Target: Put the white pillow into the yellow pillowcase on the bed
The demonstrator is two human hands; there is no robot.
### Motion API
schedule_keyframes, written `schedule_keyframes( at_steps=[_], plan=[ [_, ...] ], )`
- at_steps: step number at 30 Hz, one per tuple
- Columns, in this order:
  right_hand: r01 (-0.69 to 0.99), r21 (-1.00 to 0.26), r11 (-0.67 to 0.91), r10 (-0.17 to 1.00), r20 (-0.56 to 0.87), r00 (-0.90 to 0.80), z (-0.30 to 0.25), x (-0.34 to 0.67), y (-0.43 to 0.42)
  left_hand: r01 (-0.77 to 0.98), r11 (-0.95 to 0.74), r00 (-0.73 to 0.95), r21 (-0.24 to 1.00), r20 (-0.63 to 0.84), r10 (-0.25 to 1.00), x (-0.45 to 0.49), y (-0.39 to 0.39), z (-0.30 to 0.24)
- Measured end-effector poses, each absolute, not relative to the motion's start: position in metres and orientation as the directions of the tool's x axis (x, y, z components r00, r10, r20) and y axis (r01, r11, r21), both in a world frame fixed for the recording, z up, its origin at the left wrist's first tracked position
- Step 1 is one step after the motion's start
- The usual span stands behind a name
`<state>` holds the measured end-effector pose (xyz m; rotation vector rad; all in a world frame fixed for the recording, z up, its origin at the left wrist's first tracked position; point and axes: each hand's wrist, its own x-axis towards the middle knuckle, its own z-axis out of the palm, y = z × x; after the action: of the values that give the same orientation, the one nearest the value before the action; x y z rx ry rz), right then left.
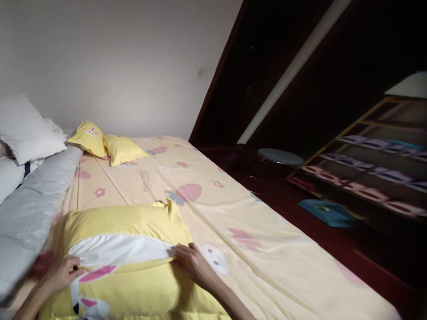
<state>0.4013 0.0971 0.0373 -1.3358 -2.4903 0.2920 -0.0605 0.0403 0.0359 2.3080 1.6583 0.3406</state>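
Observation:
A yellow pillowcase [133, 284] with a rabbit print lies on the bed in front of me. Its opening gapes across the middle and shows a white pillow [123, 248] inside. My left hand [63, 272] pinches the left end of the opening's edge between thumb and fingers. At the right end, my right hand [190, 261] grips the edge of the same pillowcase, its fingers curled over the cloth. Part of the white pillow is hidden under the yellow fabric.
Two small yellow cushions [125, 150] rest at the far end of the patterned bed sheet [213, 226]. Grey bedding [43, 191] and a white pillow [28, 129] lie along the left. On the right stand a round stool [280, 156] and a shoe rack [373, 155].

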Motion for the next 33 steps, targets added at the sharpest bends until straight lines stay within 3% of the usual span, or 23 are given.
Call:
schedule_keyframes(
  at_steps=[3, 6, 8, 11, 14, 16, 18, 20, 23, 25, 27, 30, 32, 33],
  plan=[
    [0.748, -0.273, 0.605, 0.79, 0.319, -0.523, 0.074, 0.398, 0.109, 0.833, -0.471, 0.395, 0.29, 0.284, 0.874, -0.079, 0.057, 0.078],
    [0.779, -0.175, 0.602, 0.717, 0.548, -0.431, 0.094, 0.389, 0.109, 0.797, -0.599, 0.409, 0.074, 0.664, 0.626, -0.081, 0.059, 0.104],
    [0.794, -0.164, 0.586, 0.712, 0.572, -0.408, 0.083, 0.381, 0.106, 0.818, -0.574, 0.39, -0.034, 0.767, 0.51, -0.075, 0.055, 0.093],
    [0.773, -0.175, 0.61, 0.739, 0.479, -0.474, 0.051, 0.373, 0.106, 0.809, -0.588, 0.452, 0.013, 0.626, 0.636, -0.066, 0.053, 0.058],
    [0.746, -0.132, 0.653, 0.682, 0.531, -0.503, 0.046, 0.373, 0.108, 0.796, -0.593, 0.464, 0.123, 0.506, 0.727, -0.069, 0.053, 0.048],
    [0.726, -0.083, 0.683, 0.6, 0.631, -0.492, 0.062, 0.374, 0.105, 0.812, -0.577, 0.406, 0.089, 0.625, 0.667, -0.075, 0.051, 0.06],
    [0.722, -0.046, 0.69, 0.528, 0.715, -0.459, 0.078, 0.372, 0.101, 0.843, -0.537, 0.343, -0.025, 0.794, 0.501, -0.081, 0.049, 0.074],
    [0.736, -0.036, 0.676, 0.507, 0.748, -0.429, 0.084, 0.366, 0.097, 0.869, -0.487, 0.323, -0.085, 0.844, 0.428, -0.081, 0.051, 0.076],
    [0.753, -0.02, 0.658, 0.515, 0.741, -0.431, 0.073, 0.358, 0.094, 0.849, -0.529, 0.412, -0.006, 0.634, 0.654, -0.075, 0.057, 0.064],
    [0.759, 0.007, 0.651, 0.496, 0.753, -0.432, 0.07, 0.356, 0.091, 0.841, -0.537, 0.425, 0.058, 0.542, 0.725, -0.072, 0.057, 0.06],
    [0.759, 0.036, 0.65, 0.45, 0.786, -0.424, 0.079, 0.359, 0.085, 0.853, -0.52, 0.368, 0.053, 0.644, 0.671, -0.073, 0.051, 0.071],
    [0.781, 0.047, 0.623, 0.399, 0.84, -0.368, 0.102, 0.365, 0.075, 0.878, -0.472, 0.296, -0.084, 0.87, 0.395, -0.079, 0.041, 0.103],
    [0.806, 0.048, 0.59, 0.375, 0.868, -0.326, 0.104, 0.367, 0.075, 0.881, -0.44, 0.312, -0.171, 0.911, 0.27, -0.081, 0.041, 0.113],
    [0.814, 0.052, 0.579, 0.376, 0.869, -0.323, 0.099, 0.366, 0.078, 0.88, -0.437, 0.328, -0.186, 0.904, 0.275, -0.081, 0.045, 0.11]
  ],
)
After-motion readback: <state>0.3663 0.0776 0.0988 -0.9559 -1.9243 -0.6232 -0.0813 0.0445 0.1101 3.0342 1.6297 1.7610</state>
